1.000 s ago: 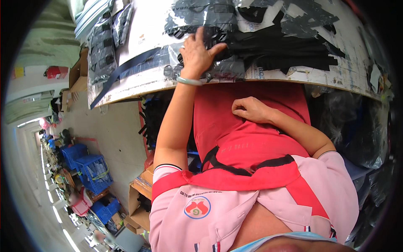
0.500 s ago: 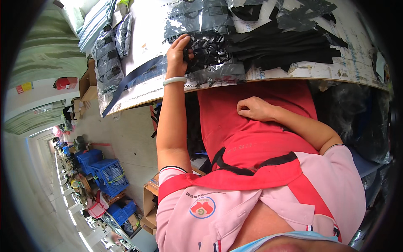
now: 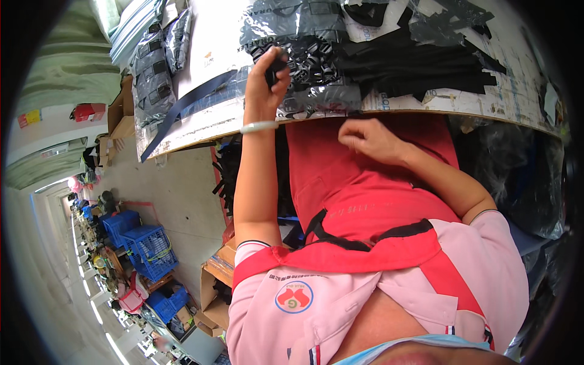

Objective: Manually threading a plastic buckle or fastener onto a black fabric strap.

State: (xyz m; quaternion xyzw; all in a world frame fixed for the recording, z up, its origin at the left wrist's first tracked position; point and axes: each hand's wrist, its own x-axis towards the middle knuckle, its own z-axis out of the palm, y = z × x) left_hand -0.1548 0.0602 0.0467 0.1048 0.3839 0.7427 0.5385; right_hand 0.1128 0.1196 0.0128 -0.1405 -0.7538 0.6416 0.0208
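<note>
My left hand (image 3: 266,85), a pale bangle (image 3: 258,126) at its wrist, is raised over the table edge with its fingers curled round a small black plastic buckle (image 3: 277,68). Right beside it lies a heap of black plastic buckles (image 3: 313,64) on a clear plastic bag (image 3: 331,100). My right hand (image 3: 368,140) is held in front of the red apron (image 3: 322,164), just short of the table edge. Its fingers are bent inward, and whether anything is in them is hidden.
Black fabric strips (image 3: 413,67) lie to the right of the buckles. A dark blue strap (image 3: 176,118) hangs over the table's left edge near bagged parts (image 3: 152,79). Blue crates (image 3: 149,249) and an open cardboard box (image 3: 213,298) stand at the left.
My left hand has come away from the buckle heap, turned, and now holds a black buckle up. My right hand has moved up slightly toward the table edge.
</note>
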